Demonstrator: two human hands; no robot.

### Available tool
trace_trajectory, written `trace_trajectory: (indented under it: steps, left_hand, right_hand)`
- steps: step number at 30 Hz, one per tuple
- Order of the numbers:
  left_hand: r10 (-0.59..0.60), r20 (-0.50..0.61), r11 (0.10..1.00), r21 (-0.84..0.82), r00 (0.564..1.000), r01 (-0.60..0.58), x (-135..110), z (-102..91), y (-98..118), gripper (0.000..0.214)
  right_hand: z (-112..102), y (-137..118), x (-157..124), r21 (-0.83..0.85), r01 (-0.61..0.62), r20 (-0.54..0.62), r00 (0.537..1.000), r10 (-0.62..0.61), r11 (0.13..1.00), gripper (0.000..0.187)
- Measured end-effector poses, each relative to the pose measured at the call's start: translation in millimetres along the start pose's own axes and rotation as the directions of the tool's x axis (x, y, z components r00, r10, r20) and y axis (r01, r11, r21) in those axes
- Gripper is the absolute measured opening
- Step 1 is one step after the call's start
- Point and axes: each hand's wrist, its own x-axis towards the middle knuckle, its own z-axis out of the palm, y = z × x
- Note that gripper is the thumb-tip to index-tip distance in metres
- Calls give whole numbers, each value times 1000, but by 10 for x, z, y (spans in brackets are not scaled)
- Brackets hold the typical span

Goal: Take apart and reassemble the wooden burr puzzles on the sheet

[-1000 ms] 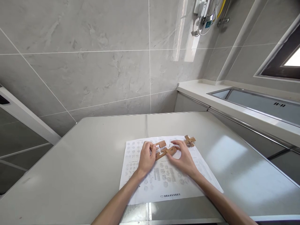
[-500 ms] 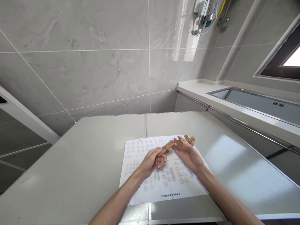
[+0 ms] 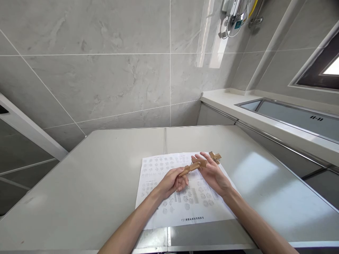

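Observation:
My left hand (image 3: 173,183) grips a light-brown notched wooden puzzle piece (image 3: 190,169) between thumb and curled fingers. The piece slants up to the right. My right hand (image 3: 213,174) has its thumb against another wooden piece (image 3: 202,163), its fingers stretched out behind. The two pieces meet at an angle between my hands; whether they interlock I cannot tell. Just past my right fingertips is a cross-shaped wooden puzzle part (image 3: 215,157) with a dark round mark. Under my hands lies a white sheet (image 3: 156,220) printed with small diagrams.
The sheet rests on a pale glossy table (image 3: 111,183) with a seam down its middle. To the right runs a white counter (image 3: 219,100) with a sink (image 3: 291,116). A grey tiled wall (image 3: 106,81) stands behind the table.
The wooden piece in my left hand has turned and lies flatter. My right fingers have shifted slightly left and spread more. The cross-shaped part stays by the right fingertips.

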Motion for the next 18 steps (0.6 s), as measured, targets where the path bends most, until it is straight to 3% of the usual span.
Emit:
trace_trajectory:
  steps: [12, 18]
  left_hand:
    - [-5, -135, 994, 106, 991, 20, -21, -56, 122, 47]
    - [-42, -139, 994, 99, 989, 56, -26, -108, 156, 42]
  right_hand:
    - [58, -24, -19, -313, 208, 128, 976, -176, 927, 52]
    - [42, -24, -39, -439, 256, 212, 961, -177, 861, 59]
